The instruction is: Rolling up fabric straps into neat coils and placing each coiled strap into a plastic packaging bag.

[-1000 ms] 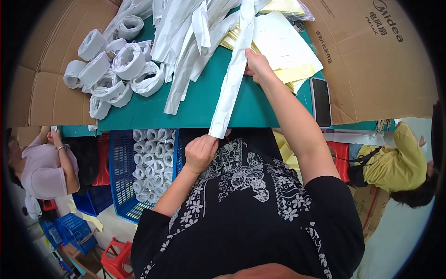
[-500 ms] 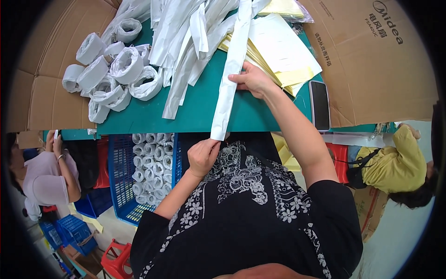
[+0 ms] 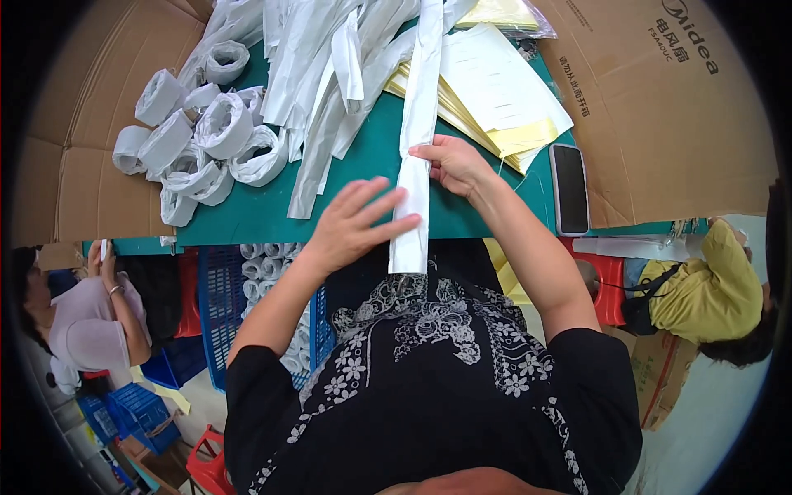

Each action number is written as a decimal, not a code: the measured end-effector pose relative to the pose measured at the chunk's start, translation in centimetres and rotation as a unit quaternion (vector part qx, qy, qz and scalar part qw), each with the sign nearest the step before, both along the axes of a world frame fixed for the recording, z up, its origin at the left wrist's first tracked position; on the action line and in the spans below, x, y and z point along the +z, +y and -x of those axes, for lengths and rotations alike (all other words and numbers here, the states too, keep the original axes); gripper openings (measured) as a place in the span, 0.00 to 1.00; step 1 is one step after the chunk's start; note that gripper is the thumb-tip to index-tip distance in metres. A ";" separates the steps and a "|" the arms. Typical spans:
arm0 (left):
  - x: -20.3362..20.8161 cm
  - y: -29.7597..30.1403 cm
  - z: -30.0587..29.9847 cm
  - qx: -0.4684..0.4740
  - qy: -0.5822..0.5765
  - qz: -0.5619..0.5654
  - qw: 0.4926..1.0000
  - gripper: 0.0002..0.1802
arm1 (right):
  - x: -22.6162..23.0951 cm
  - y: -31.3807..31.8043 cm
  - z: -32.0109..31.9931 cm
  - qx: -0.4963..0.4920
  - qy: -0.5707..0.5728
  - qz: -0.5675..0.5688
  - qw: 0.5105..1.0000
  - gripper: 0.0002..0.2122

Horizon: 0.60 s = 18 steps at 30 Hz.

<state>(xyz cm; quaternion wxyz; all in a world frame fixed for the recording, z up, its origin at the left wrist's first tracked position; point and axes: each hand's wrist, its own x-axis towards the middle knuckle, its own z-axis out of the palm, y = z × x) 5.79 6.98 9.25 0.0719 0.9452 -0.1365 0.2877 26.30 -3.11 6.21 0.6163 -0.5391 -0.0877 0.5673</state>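
Note:
A long flat white paper-like strip (image 3: pixel 419 115) runs from the far edge of the view across the green table and hangs over its near edge. My right hand (image 3: pixel 456 167) pinches the strip's right edge between thumb and fingers. My left hand (image 3: pixel 356 221) is open, fingers spread, just left of the strip's lower part; whether its fingertips touch the strip I cannot tell. Left of the strip lies a pile of similar white strips (image 3: pixel 309 70). Further left, several white strips are wound into rolls (image 3: pixel 224 125).
Yellow-edged paper sheets (image 3: pixel 495 91) and a phone (image 3: pixel 569 190) lie on the right of the green table (image 3: pixel 330 194). Cardboard (image 3: pixel 660 124) flanks both sides. Below the table a blue crate (image 3: pixel 216 318) holds more white rolls. Two people (image 3: pixel 91 309) sit left and right.
My left hand has let go of the strip's lower end, risen and spread open. The right hand has slid slightly down with its pinch, and the strip's end hangs lower.

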 end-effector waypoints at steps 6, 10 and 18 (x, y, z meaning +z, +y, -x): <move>-0.3 -1.7 -2.3 -0.131 -0.024 0.170 0.977 0.14 | -0.1 -1.5 0.4 -0.013 -0.050 -0.033 0.998 0.08; -0.2 -1.9 -1.7 -0.105 0.025 0.361 0.926 0.15 | -0.7 -2.1 0.4 0.021 -0.045 -0.087 0.995 0.08; 2.0 -2.8 -1.9 -0.121 0.010 0.267 0.956 0.13 | 0.9 -2.8 0.9 0.035 -0.023 0.009 0.999 0.10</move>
